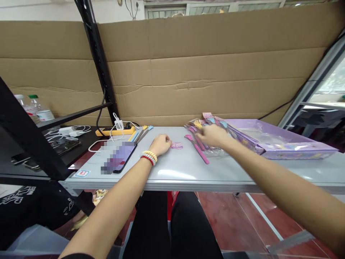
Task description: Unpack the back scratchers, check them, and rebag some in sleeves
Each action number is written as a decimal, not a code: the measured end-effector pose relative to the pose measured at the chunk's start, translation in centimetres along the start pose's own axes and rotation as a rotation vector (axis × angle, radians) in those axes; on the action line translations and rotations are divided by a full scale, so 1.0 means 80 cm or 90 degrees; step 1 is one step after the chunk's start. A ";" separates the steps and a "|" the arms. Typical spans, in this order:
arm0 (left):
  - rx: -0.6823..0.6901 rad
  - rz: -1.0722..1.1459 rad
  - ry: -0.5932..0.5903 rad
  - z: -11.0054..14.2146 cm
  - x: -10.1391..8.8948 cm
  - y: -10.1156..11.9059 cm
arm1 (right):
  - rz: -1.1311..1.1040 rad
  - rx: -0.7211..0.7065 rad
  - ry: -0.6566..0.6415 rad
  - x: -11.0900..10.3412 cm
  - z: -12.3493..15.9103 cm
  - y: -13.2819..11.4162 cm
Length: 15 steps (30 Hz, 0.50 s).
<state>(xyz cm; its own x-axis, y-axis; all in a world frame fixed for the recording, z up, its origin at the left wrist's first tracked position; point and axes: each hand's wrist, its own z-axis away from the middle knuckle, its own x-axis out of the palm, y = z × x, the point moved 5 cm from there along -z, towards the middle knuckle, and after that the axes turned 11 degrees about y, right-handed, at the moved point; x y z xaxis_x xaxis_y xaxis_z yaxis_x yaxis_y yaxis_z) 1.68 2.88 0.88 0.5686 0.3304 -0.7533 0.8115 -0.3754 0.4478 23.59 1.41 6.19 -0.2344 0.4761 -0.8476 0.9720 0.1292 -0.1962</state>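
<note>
My left hand (159,144) rests on the table with its fingers curled together at the edge of a small pink printed card (176,145). Over a pile of sticks with hand-shaped heads, some in clear plastic wrap, is my right hand (211,136). Its fingers are closed around a stick with a yellow hand-shaped head (198,124); most of that stick's handle is hidden by the fingers. A loose pink hand-shaped stick (198,150) lies on the table between my hands. Blue hand-shaped heads (211,120) show just beyond my right hand.
A purple box (299,153) holding clear plastic stands at the right. To the left lie a phone (125,156), a yellow power strip (114,132) with a white charger, and more sticks (144,133). Cardboard (188,72) walls off the back; a black shelf post (98,57) rises left.
</note>
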 end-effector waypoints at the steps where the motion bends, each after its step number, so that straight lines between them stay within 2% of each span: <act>1: 0.012 0.002 0.001 0.002 -0.001 0.003 | 0.050 -0.011 -0.042 0.021 0.004 -0.022; 3: 0.036 0.006 0.002 0.009 -0.005 0.010 | 0.122 0.010 -0.109 0.053 0.006 -0.045; 5: 0.058 0.019 0.008 0.018 -0.011 0.019 | 0.130 0.043 -0.149 0.069 0.001 -0.048; 7: 0.064 0.046 0.009 0.031 -0.015 0.031 | 0.127 0.061 -0.168 0.070 -0.006 -0.044; 10: 0.057 0.117 0.001 0.057 -0.014 0.055 | 0.059 0.069 -0.122 0.049 -0.003 -0.048; 12: 0.047 0.189 0.003 0.077 -0.012 0.075 | -0.159 0.089 -0.059 0.026 0.014 -0.063; 15: 0.001 0.310 0.007 0.105 -0.009 0.099 | -0.672 0.137 -0.002 -0.010 0.061 -0.093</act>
<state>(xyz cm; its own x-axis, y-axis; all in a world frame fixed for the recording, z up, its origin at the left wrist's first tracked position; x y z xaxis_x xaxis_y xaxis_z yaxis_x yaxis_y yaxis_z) 6.59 -7.59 0.93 0.8838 0.1243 -0.4510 0.4499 -0.4904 0.7464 16.61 -4.16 5.97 -0.9566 0.2112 -0.2008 0.2615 0.3180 -0.9113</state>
